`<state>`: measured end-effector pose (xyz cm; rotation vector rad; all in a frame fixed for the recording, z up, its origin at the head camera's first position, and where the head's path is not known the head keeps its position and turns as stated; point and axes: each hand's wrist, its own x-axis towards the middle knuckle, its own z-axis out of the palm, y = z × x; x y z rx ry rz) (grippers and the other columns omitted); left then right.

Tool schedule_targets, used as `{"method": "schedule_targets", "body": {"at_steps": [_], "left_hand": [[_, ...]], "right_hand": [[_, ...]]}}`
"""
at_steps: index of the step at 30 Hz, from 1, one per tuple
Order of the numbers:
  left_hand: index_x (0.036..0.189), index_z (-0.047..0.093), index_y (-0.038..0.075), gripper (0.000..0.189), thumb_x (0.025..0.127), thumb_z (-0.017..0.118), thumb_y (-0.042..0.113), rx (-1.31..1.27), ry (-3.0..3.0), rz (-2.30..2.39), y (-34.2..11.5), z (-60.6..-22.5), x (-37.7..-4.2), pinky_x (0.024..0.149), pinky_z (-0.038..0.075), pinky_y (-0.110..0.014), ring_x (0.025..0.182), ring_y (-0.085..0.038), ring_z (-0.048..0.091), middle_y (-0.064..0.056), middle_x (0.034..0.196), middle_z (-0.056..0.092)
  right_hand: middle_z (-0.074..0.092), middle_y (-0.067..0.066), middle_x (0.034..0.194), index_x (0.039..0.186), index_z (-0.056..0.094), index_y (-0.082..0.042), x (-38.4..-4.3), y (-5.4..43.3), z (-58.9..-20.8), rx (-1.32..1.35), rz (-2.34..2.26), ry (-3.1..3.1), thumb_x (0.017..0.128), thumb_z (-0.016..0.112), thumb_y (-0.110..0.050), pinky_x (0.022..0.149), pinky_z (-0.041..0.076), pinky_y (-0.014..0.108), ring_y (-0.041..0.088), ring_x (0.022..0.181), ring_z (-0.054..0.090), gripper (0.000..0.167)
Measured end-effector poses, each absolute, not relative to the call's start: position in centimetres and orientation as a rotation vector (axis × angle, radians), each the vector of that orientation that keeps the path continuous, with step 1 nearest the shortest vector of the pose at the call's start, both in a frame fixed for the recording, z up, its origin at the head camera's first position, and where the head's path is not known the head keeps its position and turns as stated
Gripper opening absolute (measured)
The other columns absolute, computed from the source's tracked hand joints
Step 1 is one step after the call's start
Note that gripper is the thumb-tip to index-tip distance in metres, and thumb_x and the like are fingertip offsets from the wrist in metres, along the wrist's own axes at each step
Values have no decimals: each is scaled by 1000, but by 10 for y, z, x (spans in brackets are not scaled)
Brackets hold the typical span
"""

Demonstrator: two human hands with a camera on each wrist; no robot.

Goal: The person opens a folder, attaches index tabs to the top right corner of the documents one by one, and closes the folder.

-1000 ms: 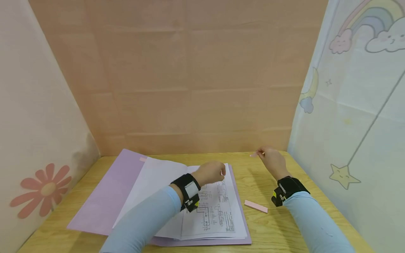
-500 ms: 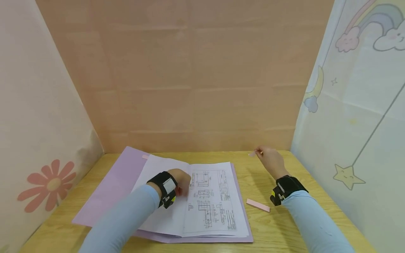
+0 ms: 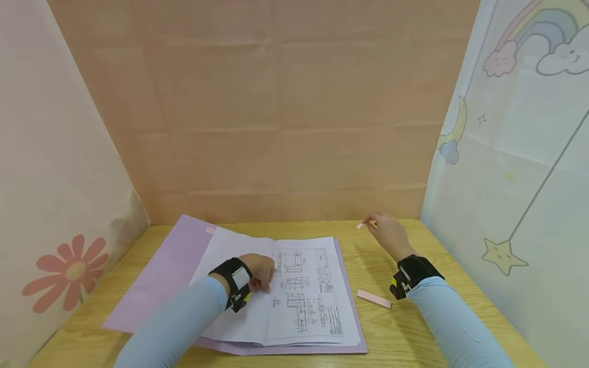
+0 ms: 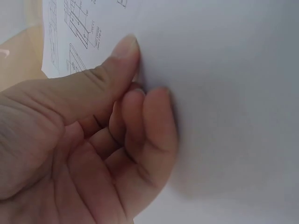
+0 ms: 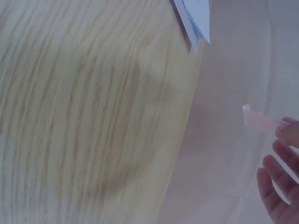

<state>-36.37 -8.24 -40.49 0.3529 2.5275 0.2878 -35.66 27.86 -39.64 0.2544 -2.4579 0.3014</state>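
Observation:
My left hand [image 3: 257, 271] rests on the turned-over page [image 3: 232, 319] of an open purple folder [image 3: 158, 276], close to the crease. Its fingers are curled against the paper in the left wrist view, with the thumb [image 4: 124, 51] lying along the fold; no sheet shows between them. To the right, a printed page [image 3: 308, 291] with technical drawings lies face up. My right hand [image 3: 388, 235] is raised above the far right of the table, pinching a small pink sticky tab [image 5: 261, 122] between thumb and forefinger. The tab's free end curls up.
A pink pad of sticky tabs [image 3: 374, 299] lies on the wooden table [image 3: 391, 337], right of the folder. Another pink tab [image 3: 210, 230] sticks at the top of the purple cover. Cloth walls stand behind and on both sides.
My left hand has moved left from above the printed page to the crease and come down onto the paper. The right hand still holds the tab, shifted slightly left.

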Motion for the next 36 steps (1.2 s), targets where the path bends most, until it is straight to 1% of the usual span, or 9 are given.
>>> {"method": "schedule_targets", "body": {"at_steps": [3,7,9,16,21,24,27,32,36], "left_hand": [[68,61,6,22,76,82,11,362,2530,317,-84,-407,-365,53,48,-24,58,-16,54,-4,64,56],[69,61,5,22,76,82,10,363,2538,329,-86,-408,-365,54,49,-25,59,-17,54,-5,65,55],[69,61,6,22,76,81,10,364,2538,323,-87,-407,-364,54,48,-25,59,-18,53,-4,65,55],[70,62,6,21,76,81,10,358,2537,315,-86,-402,-360,54,47,-24,59,-18,53,-5,65,54],[71,62,6,21,75,82,12,365,2550,272,-84,-399,-357,54,45,-24,60,-18,54,-5,65,54],[71,62,7,21,75,82,13,374,2554,250,-84,-399,-357,54,45,-24,60,-18,54,-5,65,54],[71,62,7,22,75,82,13,373,2553,250,-83,-403,-360,53,45,-24,60,-18,54,-5,65,53],[71,62,7,21,74,82,12,362,2554,260,-82,-409,-363,53,45,-25,60,-19,54,-5,66,54],[71,62,6,21,74,82,11,351,2550,256,-82,-406,-362,54,45,-25,61,-19,54,-6,66,54]], "right_hand": [[65,9,95,92,69,-12,-358,273,-393,248,302,-2483,86,72,-11,54,48,35,22,67,60,6],[67,11,96,96,70,-10,-362,260,-384,253,393,-2531,90,67,-11,67,53,41,27,81,64,7],[68,12,94,97,70,-8,-363,251,-379,254,472,-2545,91,65,-10,71,52,42,28,84,64,8],[68,16,92,98,69,-1,-361,216,-363,269,800,-2450,94,54,-6,69,50,38,26,78,60,17],[69,14,91,97,69,-1,-362,196,-359,295,923,-2393,95,59,-12,75,54,40,26,82,63,15],[69,13,90,99,69,-1,-366,188,-361,304,921,-2428,95,62,-16,77,54,41,25,83,64,17],[69,11,93,102,69,-3,-373,185,-370,288,913,-2495,95,62,-17,77,54,39,23,82,63,17],[68,15,104,106,67,-3,-378,188,-390,231,956,-2597,97,59,-13,83,53,41,27,92,62,16],[66,16,106,105,66,-1,-379,191,-402,176,949,-2662,97,57,-10,86,52,42,28,94,60,15]]}}
